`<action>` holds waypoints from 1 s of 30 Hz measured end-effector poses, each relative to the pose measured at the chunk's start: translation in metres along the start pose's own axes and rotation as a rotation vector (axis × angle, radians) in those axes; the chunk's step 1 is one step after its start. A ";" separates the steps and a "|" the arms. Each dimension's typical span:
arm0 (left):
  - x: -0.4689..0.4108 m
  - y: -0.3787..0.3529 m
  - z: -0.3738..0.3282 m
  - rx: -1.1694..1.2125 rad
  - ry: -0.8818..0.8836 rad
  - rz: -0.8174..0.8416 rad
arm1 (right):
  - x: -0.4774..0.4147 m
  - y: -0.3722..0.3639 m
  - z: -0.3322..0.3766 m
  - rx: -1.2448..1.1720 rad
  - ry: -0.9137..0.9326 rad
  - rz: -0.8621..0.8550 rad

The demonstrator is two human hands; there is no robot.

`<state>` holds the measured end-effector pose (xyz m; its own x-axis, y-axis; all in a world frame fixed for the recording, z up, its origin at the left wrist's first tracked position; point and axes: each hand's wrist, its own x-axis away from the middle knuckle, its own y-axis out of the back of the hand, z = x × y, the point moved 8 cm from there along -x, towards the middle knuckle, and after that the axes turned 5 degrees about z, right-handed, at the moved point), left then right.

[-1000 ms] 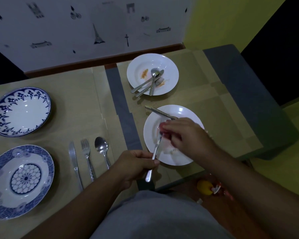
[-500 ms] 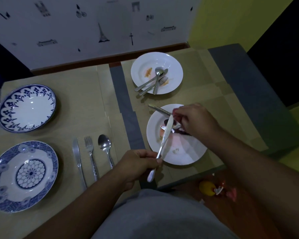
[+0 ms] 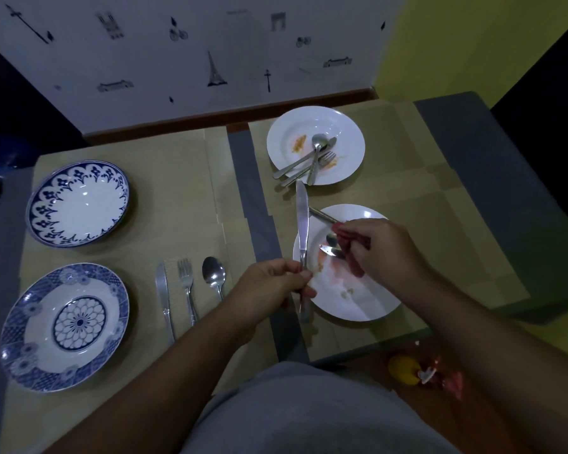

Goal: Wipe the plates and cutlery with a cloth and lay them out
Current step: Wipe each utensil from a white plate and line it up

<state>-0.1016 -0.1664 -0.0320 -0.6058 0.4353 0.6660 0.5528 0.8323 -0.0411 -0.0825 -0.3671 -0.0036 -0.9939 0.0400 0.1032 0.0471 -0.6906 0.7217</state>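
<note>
My left hand (image 3: 273,283) grips the handle of a table knife (image 3: 301,221), whose blade points away from me past the left rim of a smeared white plate (image 3: 351,296). Over that plate my right hand (image 3: 379,247) holds a bunched red cloth (image 3: 345,237); beneath it lie a spoon (image 3: 332,239) and other cutlery (image 3: 323,216). A second dirty white plate (image 3: 286,142) farther back carries a spoon, a fork and a knife (image 3: 312,158). On the left, a knife (image 3: 163,296), a fork (image 3: 187,286) and a spoon (image 3: 214,276) lie side by side.
Two blue-patterned plates sit at the left, one deep (image 3: 77,203) and one flat (image 3: 63,326). A grey strip (image 3: 253,204) runs down the middle of the table. The wall stands behind the table. A yellow object (image 3: 404,370) and red bits lie on the floor at lower right.
My left hand has swung the knife upright so its blade points away from me. My right hand and cloth came off the blade and moved right over the plate.
</note>
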 end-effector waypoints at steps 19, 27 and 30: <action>-0.030 0.048 -0.019 0.073 -0.028 -0.285 | 0.008 -0.020 0.056 -0.004 0.183 0.058; -0.030 0.069 -0.011 0.210 -0.004 -0.286 | -0.002 -0.029 0.059 -0.080 0.246 0.142; -0.027 0.084 -0.007 0.338 -0.028 -0.285 | -0.008 -0.032 0.069 -0.103 0.299 0.169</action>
<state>-0.0350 -0.1110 -0.0485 -0.7248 0.1769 0.6659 0.1458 0.9840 -0.1027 -0.0694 -0.2955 0.0192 -0.9591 -0.2831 -0.0006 0.2179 -0.7394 0.6371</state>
